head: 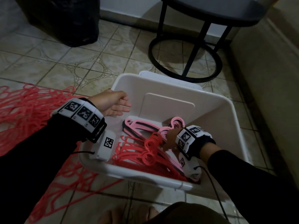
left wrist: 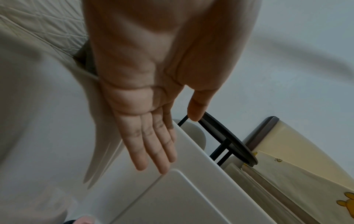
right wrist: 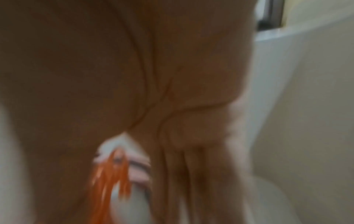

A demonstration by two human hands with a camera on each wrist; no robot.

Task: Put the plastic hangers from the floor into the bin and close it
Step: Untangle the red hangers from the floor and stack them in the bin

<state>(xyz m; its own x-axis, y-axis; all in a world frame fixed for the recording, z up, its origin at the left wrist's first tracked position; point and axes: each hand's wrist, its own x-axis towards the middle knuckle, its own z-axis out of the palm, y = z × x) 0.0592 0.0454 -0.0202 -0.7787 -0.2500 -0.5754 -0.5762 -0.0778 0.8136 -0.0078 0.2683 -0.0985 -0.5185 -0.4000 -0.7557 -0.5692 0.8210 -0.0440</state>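
My left hand (head: 115, 103) hovers flat, fingers straight, over the white bin (head: 233, 110); my right hand (head: 169, 139) rests fingers-extended on red hangers (head: 150, 151) inside; more (head: 24, 107) cover the floor.

Black long sleeves (head: 32, 151); each wrist bore a white band (head: 80, 113) of black square markers, with a black cable (head: 215, 188).

1. White plastic bin (head: 229, 110): open, upright on the tiled floor (head: 90, 65).
2. Red hangers in bin (head: 145, 152): tangled, at near-left corner.
3. Pink hangers (head: 142, 128): stacked mid-bin.
4. Red hangers on floor (head: 24, 107): sprawled left of bin.
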